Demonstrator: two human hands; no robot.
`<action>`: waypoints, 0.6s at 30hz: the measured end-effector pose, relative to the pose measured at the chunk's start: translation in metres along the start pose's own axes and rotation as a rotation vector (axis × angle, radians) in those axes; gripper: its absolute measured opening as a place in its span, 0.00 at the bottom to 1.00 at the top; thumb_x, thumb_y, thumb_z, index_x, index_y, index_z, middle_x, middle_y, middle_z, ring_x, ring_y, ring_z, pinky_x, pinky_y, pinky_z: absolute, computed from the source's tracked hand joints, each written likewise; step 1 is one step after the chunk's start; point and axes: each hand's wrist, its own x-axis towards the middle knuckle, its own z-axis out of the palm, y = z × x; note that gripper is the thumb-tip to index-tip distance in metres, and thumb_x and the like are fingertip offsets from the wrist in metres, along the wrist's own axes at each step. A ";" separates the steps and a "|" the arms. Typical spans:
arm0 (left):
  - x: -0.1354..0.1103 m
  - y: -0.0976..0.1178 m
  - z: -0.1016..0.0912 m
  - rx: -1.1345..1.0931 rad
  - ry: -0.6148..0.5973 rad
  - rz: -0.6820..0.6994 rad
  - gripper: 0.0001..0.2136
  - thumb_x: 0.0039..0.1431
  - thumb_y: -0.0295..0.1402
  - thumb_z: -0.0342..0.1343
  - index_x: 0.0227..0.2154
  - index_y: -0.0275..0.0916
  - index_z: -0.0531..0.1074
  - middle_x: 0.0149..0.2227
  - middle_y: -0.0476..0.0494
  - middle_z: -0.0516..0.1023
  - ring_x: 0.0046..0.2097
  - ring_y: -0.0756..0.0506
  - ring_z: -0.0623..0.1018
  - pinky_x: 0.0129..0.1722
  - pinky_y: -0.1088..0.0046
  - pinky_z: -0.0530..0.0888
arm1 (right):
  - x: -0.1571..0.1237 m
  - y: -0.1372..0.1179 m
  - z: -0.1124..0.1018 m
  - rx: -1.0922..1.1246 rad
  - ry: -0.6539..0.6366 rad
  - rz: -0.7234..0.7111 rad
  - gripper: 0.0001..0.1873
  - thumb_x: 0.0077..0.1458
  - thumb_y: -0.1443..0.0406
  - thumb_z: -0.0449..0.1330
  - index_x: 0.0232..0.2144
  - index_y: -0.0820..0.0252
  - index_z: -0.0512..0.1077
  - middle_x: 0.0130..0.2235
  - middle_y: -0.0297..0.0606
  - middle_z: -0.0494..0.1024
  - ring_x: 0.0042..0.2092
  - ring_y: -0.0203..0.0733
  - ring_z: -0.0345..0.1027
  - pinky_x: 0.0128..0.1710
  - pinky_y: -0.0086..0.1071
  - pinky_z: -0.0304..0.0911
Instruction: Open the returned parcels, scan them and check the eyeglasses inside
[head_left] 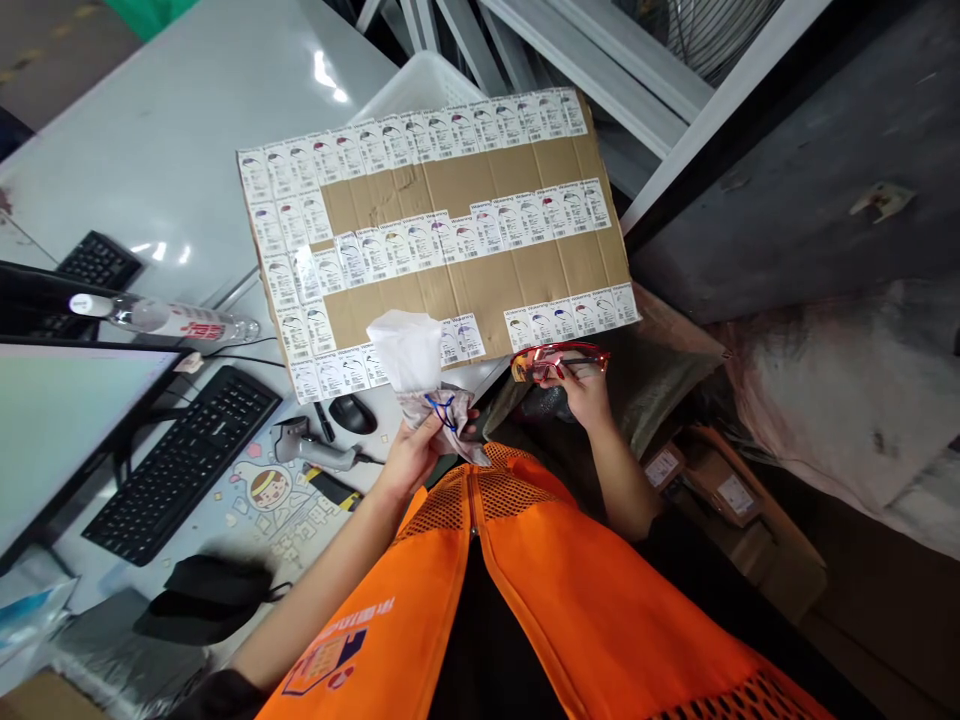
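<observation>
My left hand is closed around a small greyish pouch with a blue drawstring. A white, thin wrapper or cloth sticks up from the same grip; which of the two I cannot tell. In my right hand, pinched between the fingers, is a pair of red-framed sports glasses. Just beyond both hands lies a cardboard sheet covered in rows of white labels printed with pictures of glasses. The white wrapper overlaps the sheet's near edge.
To the left are a keyboard, a mouse, a barcode scanner, a monitor and a bottle. A white basket stands behind the cardboard. Small boxes sit in a carton at lower right.
</observation>
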 end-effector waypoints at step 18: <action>0.000 -0.007 0.001 -0.039 -0.030 -0.026 0.23 0.55 0.43 0.73 0.48 0.32 0.79 0.38 0.35 0.85 0.36 0.39 0.85 0.43 0.58 0.84 | -0.013 -0.004 0.013 0.030 -0.029 0.107 0.20 0.54 0.46 0.71 0.38 0.54 0.80 0.40 0.38 0.85 0.36 0.47 0.82 0.33 0.40 0.82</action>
